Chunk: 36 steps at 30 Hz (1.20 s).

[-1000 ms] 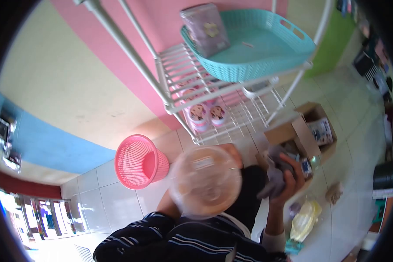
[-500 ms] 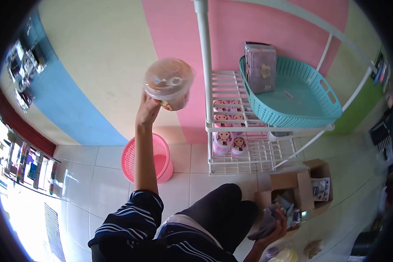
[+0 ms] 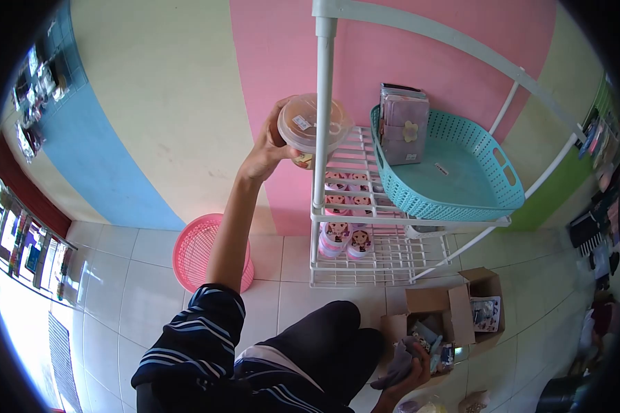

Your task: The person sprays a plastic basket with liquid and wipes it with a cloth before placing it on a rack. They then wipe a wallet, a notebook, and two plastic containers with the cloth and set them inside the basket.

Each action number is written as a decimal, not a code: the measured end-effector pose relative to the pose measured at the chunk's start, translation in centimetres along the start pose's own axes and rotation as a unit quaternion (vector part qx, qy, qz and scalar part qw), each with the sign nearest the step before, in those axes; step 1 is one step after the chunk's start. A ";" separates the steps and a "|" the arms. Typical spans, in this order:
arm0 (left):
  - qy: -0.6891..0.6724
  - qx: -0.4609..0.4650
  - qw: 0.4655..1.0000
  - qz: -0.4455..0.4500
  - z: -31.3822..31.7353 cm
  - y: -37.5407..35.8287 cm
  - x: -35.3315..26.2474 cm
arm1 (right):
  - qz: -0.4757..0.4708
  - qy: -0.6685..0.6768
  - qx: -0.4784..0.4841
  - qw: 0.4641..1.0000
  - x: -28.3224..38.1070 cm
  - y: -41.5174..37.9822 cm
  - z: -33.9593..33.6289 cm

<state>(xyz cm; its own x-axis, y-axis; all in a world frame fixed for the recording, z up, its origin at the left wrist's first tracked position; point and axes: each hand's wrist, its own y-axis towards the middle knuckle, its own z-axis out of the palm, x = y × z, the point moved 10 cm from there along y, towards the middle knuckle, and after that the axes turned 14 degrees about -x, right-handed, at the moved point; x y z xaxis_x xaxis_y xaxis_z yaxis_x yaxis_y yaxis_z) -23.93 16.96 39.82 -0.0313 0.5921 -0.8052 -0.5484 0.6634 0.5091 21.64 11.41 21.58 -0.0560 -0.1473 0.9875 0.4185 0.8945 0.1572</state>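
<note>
My left hand [image 3: 272, 150] grips a round clear tub [image 3: 310, 127] with a translucent lid and a white sticker. The tub is at the left post of the white wire rack [image 3: 326, 82], partly behind that post and near the upper shelf's left end. Low on the right, my right hand [image 3: 415, 372] is closed around a grey cloth [image 3: 395, 365], beside an open cardboard box. On the upper shelf stands a turquoise basket [image 3: 455, 189], with a stack of purple packets with a flower [image 3: 403, 131] upright at its left end.
Several pink doll-print tubs [image 3: 335, 237] stand on the lower shelves. A pink wastebasket [image 3: 193, 255] is on the tiled floor below my left arm. Open cardboard boxes [image 3: 461, 313] with packets lie at the lower right. Wrapped goods hang on the blue wall at the far left.
My left hand has carried the tub right, from in front of the wall to the rack's left post. My right hand still holds the cloth. The view has shifted slightly.
</note>
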 end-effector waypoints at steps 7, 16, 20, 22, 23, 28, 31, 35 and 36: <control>0.072 -0.106 0.989 0.079 1.3 1.2 1.0 | 0.004 -0.003 -0.001 1.000 -0.5 0.4 0.0; 0.254 0.037 0.966 0.038 4.6 0.9 1.6 | 0.018 0.002 -0.005 1.000 -0.8 0.5 0.6; 0.229 0.031 0.973 0.024 4.8 0.8 1.8 | 0.013 0.006 0.002 1.000 -1.4 0.7 0.6; 0.270 0.017 0.957 0.108 4.9 1.1 1.3 | 0.020 -0.006 -0.001 1.000 -1.3 0.7 0.4; 0.309 0.002 0.931 0.194 5.1 1.1 0.5 | 0.025 -0.016 -0.003 1.000 -1.3 0.8 0.4; 0.373 -0.074 0.917 0.119 3.7 2.6 2.9 | 0.030 -0.007 -0.017 0.999 -1.5 0.8 0.2; 0.344 -0.098 0.921 0.154 3.4 2.5 2.7 | 0.031 -0.001 -0.016 0.999 -1.8 0.8 0.1; 0.383 -0.159 0.893 0.174 3.5 1.4 1.1 | 0.023 0.007 -0.003 1.000 -1.8 0.8 0.2; 0.399 -0.159 0.878 0.211 3.6 1.3 0.9 | 0.025 0.005 -0.006 1.000 -1.7 0.8 0.1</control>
<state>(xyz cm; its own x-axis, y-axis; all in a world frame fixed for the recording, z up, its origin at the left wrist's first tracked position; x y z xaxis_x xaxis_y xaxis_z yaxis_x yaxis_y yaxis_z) -21.69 19.96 40.86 -0.7940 0.1603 -0.5865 -0.5492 0.2247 0.8049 21.94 12.45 20.06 -0.0258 -0.1076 0.9939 0.4314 0.8957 0.1082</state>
